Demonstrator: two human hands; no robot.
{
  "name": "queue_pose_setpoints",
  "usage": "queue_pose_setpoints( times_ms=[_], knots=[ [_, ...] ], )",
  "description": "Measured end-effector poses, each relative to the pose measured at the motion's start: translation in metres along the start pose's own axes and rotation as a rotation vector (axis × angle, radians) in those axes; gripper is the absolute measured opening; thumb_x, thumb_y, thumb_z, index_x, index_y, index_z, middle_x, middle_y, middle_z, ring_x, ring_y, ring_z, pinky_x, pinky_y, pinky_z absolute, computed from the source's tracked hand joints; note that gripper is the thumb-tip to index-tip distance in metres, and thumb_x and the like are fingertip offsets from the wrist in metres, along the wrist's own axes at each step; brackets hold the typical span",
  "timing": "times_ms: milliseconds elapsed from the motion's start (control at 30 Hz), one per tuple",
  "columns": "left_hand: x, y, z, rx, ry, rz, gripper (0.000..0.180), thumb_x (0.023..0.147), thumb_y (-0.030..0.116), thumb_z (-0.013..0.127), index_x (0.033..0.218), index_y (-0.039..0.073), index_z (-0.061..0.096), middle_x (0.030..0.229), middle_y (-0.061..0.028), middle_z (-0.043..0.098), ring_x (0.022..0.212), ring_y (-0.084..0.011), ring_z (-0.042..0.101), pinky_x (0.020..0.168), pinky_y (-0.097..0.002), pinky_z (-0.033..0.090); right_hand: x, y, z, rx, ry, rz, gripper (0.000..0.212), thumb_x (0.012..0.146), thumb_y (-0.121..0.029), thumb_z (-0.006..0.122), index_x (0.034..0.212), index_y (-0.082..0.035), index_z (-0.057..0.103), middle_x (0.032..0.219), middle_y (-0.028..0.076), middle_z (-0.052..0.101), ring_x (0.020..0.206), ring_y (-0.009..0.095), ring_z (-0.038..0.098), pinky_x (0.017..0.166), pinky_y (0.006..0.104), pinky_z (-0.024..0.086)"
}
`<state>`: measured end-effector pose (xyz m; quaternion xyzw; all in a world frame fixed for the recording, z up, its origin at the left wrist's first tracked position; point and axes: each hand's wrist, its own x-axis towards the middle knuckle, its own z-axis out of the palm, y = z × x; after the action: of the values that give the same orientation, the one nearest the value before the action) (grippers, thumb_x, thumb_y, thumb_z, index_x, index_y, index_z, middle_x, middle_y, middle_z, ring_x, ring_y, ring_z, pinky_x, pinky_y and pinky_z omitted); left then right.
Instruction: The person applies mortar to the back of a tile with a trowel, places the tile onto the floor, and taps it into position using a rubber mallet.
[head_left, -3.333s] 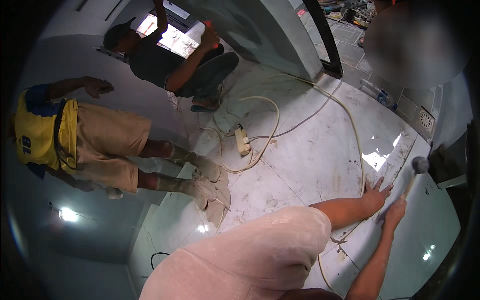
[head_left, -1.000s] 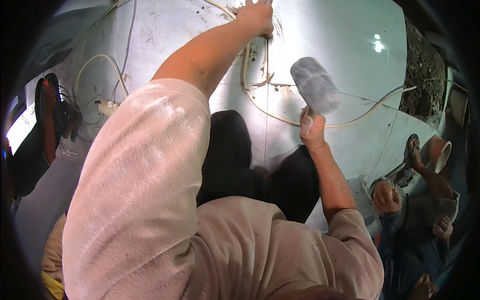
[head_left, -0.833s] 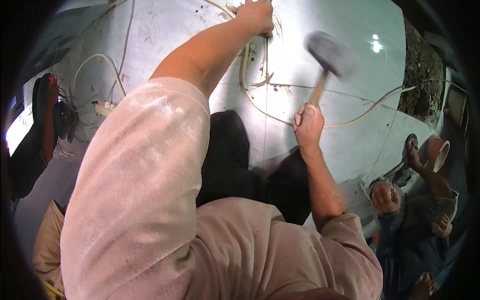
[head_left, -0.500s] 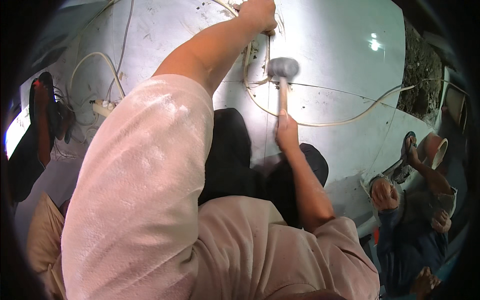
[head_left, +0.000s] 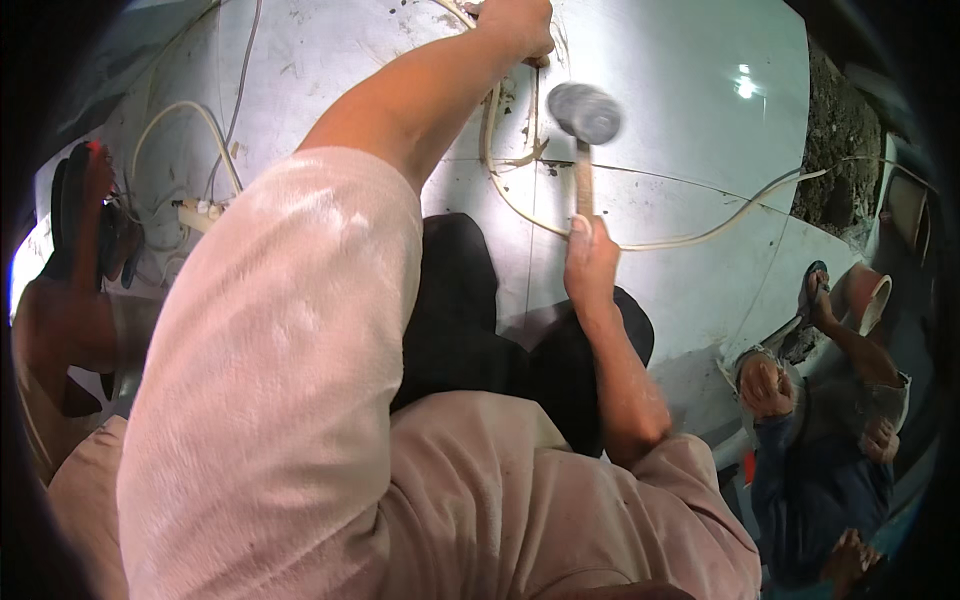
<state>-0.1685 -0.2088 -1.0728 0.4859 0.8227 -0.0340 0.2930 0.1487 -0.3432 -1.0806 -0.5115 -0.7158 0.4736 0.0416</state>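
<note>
My right hand [head_left: 592, 262] is closed round the wooden handle of a rubber mallet [head_left: 585, 113]. The mallet's grey head is smeared by motion and appears above the pale, glossy floor tiles [head_left: 680, 100], near a joint between them. At the top edge, my left hand [head_left: 515, 28] is low over the tiles beside a dirty gap. Most of its fingers are hidden or cut off by the frame, so what it holds, if anything, does not show. A cream cable [head_left: 510, 200] passes by this hand, loops down and runs off to the right.
A white power strip [head_left: 197, 214] with cords lies at the left. To the right, tiles end at rough, dark ground [head_left: 835, 130]. A person [head_left: 825, 430] sits at lower right, near an orange-brown pot-like object [head_left: 868, 298]. Another person's leg [head_left: 65, 320] shows at far left.
The mallet head has moved up and right, with my right hand shifting slightly right. My left hand has stayed in place. At far left, the other person's leg has shifted.
</note>
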Motion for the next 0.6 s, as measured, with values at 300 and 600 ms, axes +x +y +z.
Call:
queue_pose_setpoints(
  times_ms=[300,600],
  knots=[
    [0.003,-0.064,0.047,0.001,0.196,0.123,0.100,0.076,0.031,0.083,0.157,0.011,0.028,0.165,-0.0050,0.025,0.151,-0.0427,0.017,0.113,-0.0697,0.031,0.004,-0.033,-0.022,0.100,0.090,0.083,0.040,0.104,-0.033,0.050,0.089,0.004,0.058,0.064,0.013,0.053,0.062,0.021,0.053,0.058,0.0368,0.044],
    [-0.172,0.057,0.152,-0.052,0.013,0.216,0.086,0.096,0.034,0.060,0.152,-0.015,0.018,0.164,-0.0315,0.003,0.154,-0.0441,0.002,0.123,-0.0559,0.009,-0.055,0.123,-0.169,-0.234,0.645,0.488,0.035,0.099,-0.028,0.061,0.114,0.003,0.059,0.098,0.025,0.064,0.092,0.044,0.064,0.078,0.0495,0.050]
  ],
)
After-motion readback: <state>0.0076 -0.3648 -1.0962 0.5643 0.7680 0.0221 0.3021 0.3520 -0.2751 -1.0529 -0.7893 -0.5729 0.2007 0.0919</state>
